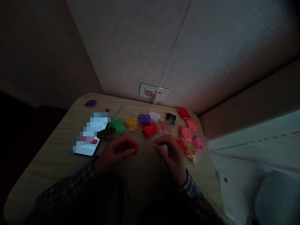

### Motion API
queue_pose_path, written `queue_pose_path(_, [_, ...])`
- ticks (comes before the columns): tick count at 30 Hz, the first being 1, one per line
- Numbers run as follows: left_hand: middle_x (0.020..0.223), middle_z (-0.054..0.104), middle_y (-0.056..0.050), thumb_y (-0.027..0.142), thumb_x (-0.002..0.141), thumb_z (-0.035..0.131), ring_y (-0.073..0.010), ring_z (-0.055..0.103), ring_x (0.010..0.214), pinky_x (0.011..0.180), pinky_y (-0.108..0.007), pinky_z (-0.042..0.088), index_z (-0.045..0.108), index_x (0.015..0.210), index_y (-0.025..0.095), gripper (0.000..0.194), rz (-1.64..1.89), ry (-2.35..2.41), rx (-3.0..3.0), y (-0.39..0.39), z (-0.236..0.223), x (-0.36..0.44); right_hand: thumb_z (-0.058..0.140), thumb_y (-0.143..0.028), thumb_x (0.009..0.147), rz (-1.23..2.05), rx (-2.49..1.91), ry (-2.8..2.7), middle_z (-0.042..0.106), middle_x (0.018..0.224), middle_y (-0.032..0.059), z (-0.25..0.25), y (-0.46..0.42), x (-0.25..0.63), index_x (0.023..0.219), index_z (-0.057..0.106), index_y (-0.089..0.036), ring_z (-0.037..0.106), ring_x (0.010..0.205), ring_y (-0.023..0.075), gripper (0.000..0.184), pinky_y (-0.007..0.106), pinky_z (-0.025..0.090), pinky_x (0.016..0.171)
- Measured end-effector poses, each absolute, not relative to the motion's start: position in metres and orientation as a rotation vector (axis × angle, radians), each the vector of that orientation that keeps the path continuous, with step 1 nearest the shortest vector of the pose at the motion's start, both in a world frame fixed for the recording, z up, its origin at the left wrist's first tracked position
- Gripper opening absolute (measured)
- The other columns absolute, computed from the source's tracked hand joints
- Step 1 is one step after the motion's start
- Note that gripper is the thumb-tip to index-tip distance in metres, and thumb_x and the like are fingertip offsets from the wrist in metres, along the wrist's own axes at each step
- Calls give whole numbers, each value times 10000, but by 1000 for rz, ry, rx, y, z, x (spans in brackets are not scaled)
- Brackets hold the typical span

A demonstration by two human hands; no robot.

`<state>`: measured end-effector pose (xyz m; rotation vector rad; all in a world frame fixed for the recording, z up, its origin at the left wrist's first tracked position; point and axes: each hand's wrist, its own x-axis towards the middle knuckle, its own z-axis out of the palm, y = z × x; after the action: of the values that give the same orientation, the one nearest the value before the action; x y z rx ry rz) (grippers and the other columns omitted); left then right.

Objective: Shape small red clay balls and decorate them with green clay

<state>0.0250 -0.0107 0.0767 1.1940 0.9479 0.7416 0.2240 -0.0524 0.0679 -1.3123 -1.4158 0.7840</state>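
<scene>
Near the middle of the wooden table, my left hand (116,153) pinches a small red ball of modelling clay (136,147) between thumb and fingertips. Across a short gap, my right hand (171,153) has its thumb and forefinger pressed together around a thin teal stick tool (162,162), which slants down under the palm. A tiny orange-yellow speck shows at those fingertips, too small to name. Just beyond the hands lie bags of clay: green (117,126), yellow (131,124), purple (144,119) and red (150,130).
A lit phone (87,147) lies left of my left hand. Behind it are a purple eggplant-shaped piece (90,102), a small red piece (107,110) and another teal stick (117,113). Pink packets (186,133) and a black one (171,118) lie right. A wall socket (154,92) backs the table.
</scene>
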Motion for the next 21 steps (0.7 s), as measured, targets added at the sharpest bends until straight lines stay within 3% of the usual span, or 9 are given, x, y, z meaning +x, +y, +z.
queue_pose_path(10, [690,658,7,196,701,663,-122,616,635,613,-219,519,613,750,178,72,724,889,1219,-11,75,24,614,-221,808,939,-1241,-1335,604,743,-1,75,-54,213,764,603,-211,551,716,139,47,275,442,654])
queue_pose_path(21, [727,654,9,155,726,646,-116,603,673,638,-212,506,617,773,169,57,740,848,1313,-17,78,24,613,-160,824,408,-1339,-1721,600,751,4,82,-61,208,804,606,-192,565,721,137,39,277,452,648])
